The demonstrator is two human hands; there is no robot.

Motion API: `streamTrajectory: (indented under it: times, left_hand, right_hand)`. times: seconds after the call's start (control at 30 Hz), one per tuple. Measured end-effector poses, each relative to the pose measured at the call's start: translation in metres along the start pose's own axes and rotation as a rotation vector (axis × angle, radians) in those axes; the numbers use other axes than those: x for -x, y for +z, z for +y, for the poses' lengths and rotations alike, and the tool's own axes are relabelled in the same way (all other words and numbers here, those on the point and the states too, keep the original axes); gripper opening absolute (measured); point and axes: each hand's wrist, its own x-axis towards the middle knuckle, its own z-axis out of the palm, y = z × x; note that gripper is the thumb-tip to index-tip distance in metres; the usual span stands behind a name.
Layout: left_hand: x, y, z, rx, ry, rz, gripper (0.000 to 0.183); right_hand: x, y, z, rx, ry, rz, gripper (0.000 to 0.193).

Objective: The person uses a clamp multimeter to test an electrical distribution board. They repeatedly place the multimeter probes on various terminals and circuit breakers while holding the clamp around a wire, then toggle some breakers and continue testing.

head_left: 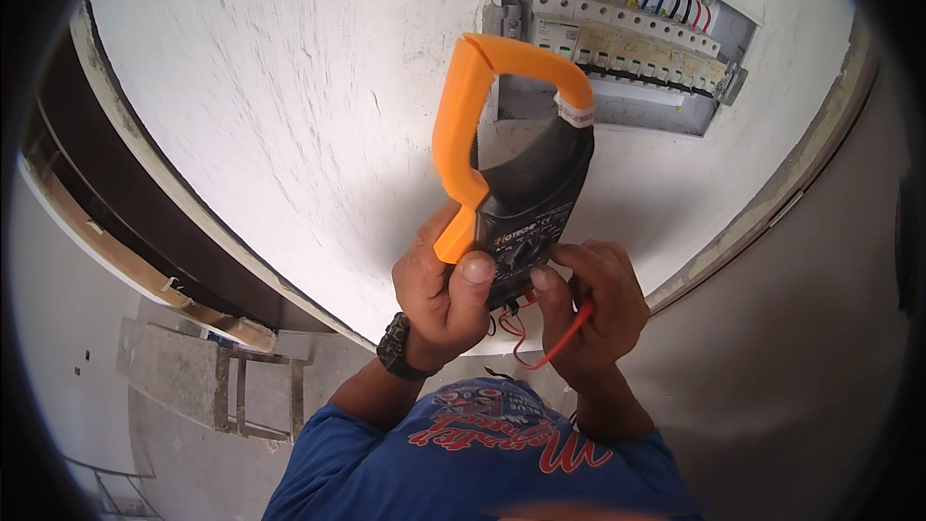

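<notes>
A clamp meter [535, 174] with a black body and a large orange jaw is raised in front of my chest, jaw upward. My left hand [444, 285] wraps its left side, the thumb lying on the front beside the orange lever. At the lower right of the meter, the thumb and forefinger of my right hand [598, 304] are pressed to its edge close to the dial [521, 253]. A red test lead [559, 345] loops from the bottom of the meter up across my right fingers; its far end is hidden.
Set in the white wall [289, 68] ahead is an open breaker box [627, 48] with a row of breakers and coloured wires above them. A dusty bench-like stand [207, 376] is on the floor at left. Wall edges curve down both sides.
</notes>
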Motion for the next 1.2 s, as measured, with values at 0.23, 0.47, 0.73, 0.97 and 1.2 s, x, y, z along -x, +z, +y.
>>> streamTrajectory:
  times: [0.23,0.47,0.73,0.97,1.2]
  left_hand:
    - [0.008,-0.015,0.001,-0.13,-0.001,-0.078,0.056]
    - [0.015,-0.016,-0.01,-0.028,-0.019,-0.036,0.052]
    - [0.02,-0.018,-0.01,0.131,-0.101,-0.071,0.053]
    - [0.02,-0.019,-0.01,-0.092,0.039,-0.1,0.054]
    - [0.023,-0.015,-0.006,-0.133,-0.001,-0.117,0.058]
  right_hand:
    - [0.002,0.008,-0.027,0.094,0.095,-0.092,0.022]
    - [0.007,0.016,-0.031,0.197,-0.01,-0.071,0.024]
    - [0.007,0.011,-0.034,0.117,-0.024,-0.047,0.021]
    - [0.007,0.007,-0.033,0.161,0.032,-0.079,0.016]
    - [0.013,0.008,-0.032,-0.017,0.243,-0.069,0.01]
